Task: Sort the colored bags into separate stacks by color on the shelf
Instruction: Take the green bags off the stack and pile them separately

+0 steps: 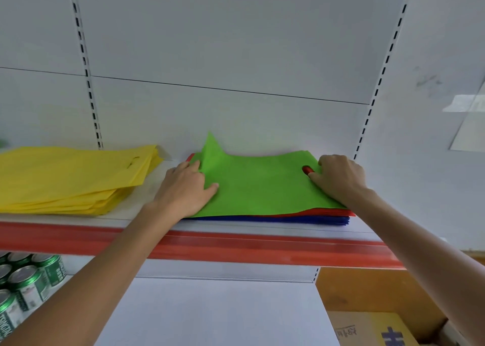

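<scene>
One yellow stack [70, 178] lay apart at the shelf's [78, 234] left, while left hand [183, 191] and right hand [338, 178] both pinched the green bag [262, 185] atop a mixed pile of red bags [328, 212] and blue bags [288, 220].

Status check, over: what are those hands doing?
Left hand lifts corner of flat green fabric bag. Right hand grips its handle end. Red bags, blue bags beneath. Yellow bag stack apart.

On the shelf [162, 170] a left stack [70, 178] and a right stack [288, 219] of bags lie apart. The left hand [183, 189] grips the right stack's top bag [262, 188] at its left edge, the right hand [338, 178] at its right edge. Below the shelf — cans [29, 280] left, cardboard box [367, 293] right.
</scene>
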`<state>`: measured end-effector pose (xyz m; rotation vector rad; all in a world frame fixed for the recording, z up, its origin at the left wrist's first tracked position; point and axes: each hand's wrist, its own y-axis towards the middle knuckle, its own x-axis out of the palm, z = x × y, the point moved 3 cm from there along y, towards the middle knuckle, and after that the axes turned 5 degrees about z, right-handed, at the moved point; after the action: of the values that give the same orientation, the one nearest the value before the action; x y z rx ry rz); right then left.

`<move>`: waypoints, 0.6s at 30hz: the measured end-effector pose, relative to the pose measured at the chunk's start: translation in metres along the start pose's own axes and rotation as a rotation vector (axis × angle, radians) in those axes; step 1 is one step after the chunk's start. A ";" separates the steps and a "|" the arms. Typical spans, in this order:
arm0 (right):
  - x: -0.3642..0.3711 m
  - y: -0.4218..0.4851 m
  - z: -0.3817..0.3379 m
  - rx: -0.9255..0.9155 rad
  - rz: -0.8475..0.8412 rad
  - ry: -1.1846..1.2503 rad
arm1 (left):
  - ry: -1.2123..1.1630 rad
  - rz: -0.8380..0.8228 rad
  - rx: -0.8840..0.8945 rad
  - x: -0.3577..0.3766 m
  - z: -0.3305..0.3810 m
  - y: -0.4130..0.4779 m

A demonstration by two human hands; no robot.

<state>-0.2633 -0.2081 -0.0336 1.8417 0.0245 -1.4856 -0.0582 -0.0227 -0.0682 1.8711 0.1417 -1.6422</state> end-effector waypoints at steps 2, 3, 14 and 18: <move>-0.003 0.001 -0.001 0.023 0.028 0.089 | 0.011 0.040 0.025 -0.004 0.002 -0.001; -0.004 0.002 -0.002 0.041 0.022 0.132 | -0.005 0.045 0.025 -0.005 0.003 -0.002; -0.025 0.003 -0.004 0.119 -0.035 0.187 | -0.277 0.111 -0.112 -0.018 -0.002 0.001; -0.029 0.004 0.001 0.186 -0.060 0.325 | -0.263 0.114 -0.085 -0.022 0.003 0.002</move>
<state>-0.2715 -0.1992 -0.0069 2.2349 0.1026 -1.2481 -0.0646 -0.0183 -0.0472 1.5550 -0.0066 -1.7562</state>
